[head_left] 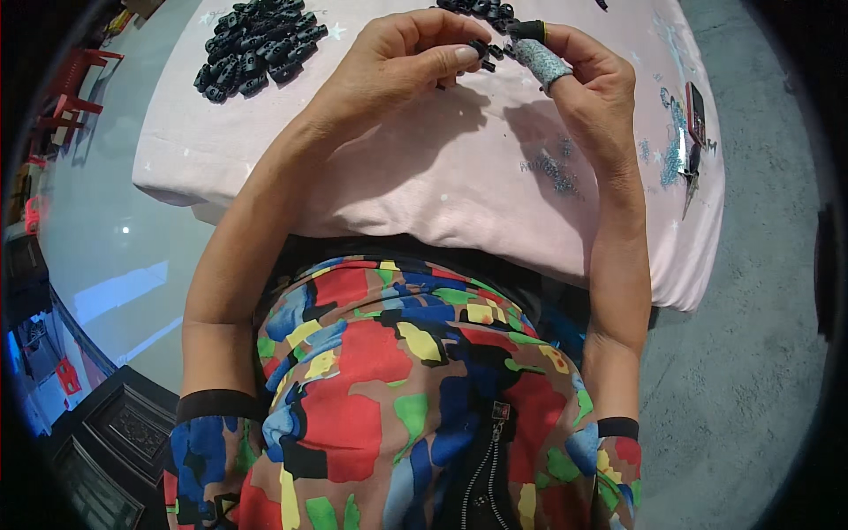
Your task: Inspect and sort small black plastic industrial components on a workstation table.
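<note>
Over the pink cloth my two hands come close together. My left hand (393,66) is closed, thumb against fingers, round a small black plastic part (488,65) whose end sticks out toward the right. My right hand (590,84) has its thumb and forefinger pinched together beside that part. A grey speckled wrap (541,64) covers the thumb, and a black cover (527,31) sits on the forefinger. Whatever is in the right fingertips is too small to make out. Beyond the hands, a second heap of black parts (481,9) is cut by the upper edge.
A large heap of black plastic parts (252,49) lies on the pink-covered table (424,199) at the left. Near the right edge are a dark, red-edged flat object (696,113) and a slim metal tool (691,181). Red chairs (71,93) stand on the floor far left.
</note>
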Tool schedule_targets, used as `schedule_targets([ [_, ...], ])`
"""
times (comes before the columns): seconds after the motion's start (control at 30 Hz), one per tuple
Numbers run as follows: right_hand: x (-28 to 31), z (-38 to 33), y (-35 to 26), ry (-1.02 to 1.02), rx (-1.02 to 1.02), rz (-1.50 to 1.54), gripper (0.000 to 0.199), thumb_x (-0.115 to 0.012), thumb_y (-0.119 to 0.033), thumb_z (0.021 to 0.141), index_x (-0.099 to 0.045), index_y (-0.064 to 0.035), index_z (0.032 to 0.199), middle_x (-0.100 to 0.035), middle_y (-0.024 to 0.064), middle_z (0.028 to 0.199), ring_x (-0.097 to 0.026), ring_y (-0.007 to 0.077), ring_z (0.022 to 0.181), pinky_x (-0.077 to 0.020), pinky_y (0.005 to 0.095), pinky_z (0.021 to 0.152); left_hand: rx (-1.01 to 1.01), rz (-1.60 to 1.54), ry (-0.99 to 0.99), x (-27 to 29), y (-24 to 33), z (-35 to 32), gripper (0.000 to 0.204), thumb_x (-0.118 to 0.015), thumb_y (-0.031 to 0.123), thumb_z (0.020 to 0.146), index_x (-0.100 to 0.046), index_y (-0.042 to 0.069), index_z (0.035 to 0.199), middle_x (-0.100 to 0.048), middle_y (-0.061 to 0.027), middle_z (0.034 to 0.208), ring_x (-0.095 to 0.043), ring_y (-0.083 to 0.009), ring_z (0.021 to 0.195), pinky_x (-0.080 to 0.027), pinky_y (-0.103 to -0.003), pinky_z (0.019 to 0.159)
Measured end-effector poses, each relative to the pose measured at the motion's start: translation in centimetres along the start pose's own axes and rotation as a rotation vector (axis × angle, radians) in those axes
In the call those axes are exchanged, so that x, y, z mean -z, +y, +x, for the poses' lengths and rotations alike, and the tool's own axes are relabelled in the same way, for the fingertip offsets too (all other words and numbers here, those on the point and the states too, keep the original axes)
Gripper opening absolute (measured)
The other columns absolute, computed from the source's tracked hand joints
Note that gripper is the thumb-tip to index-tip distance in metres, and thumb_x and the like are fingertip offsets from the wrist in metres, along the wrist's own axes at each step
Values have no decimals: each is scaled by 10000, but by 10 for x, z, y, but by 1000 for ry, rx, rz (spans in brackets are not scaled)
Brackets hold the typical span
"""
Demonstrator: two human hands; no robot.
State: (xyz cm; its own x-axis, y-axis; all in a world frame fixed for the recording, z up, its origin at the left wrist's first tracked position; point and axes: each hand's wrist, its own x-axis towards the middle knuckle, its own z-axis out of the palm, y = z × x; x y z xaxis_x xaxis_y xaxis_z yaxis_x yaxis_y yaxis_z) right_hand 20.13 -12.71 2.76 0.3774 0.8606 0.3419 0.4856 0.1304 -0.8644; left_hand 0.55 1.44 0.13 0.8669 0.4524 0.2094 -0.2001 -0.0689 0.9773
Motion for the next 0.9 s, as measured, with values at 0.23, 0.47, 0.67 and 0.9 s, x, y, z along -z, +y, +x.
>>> schedule_targets([
  [0.23, -5, -2, -5, -90, 127, 10, 235, -697, 22, 944, -744, -4, 1173, -749, 37, 1067, -682, 92, 964, -554, 229, 848, 21, -73, -19, -4, -2, -1, 278, -715, 218, 990, -707, 63, 1220, -721, 30, 997, -583, -12, 830, -451, -163, 717],
  [0.47, -9, -5, -17, -69, 246, -241, 299, -701, 68, 871, -765, -40, 1142, -746, 34, 1022, -674, 99, 890, -534, 224, 726, 33, -70, -15, -2, -4, -1, 275, -732, 217, 978, -718, 55, 1199, -733, 24, 1003, -607, -22, 847, -485, -172, 749],
  [0.67, -4, -5, -12, -95, 437, -317, 386, -645, 119, 811, -768, -42, 1139, -737, 73, 1042, -678, 119, 881, -536, 240, 695, 80, -69, -30, -3, 0, -1, 260, -720, 213, 987, -716, 59, 1196, -739, 14, 1017, -617, -23, 849, -506, -176, 771],
  [0.9, -6, -1, -14, -63, 424, -285, 352, -625, 104, 852, -764, -35, 1145, -738, 63, 1049, -675, 111, 902, -529, 231, 736, 109, -219, -79, 5, 1, -1, 273, -699, 217, 1002, -701, 57, 1223, -743, -19, 1062, -629, -22, 865, -521, -163, 785],
])
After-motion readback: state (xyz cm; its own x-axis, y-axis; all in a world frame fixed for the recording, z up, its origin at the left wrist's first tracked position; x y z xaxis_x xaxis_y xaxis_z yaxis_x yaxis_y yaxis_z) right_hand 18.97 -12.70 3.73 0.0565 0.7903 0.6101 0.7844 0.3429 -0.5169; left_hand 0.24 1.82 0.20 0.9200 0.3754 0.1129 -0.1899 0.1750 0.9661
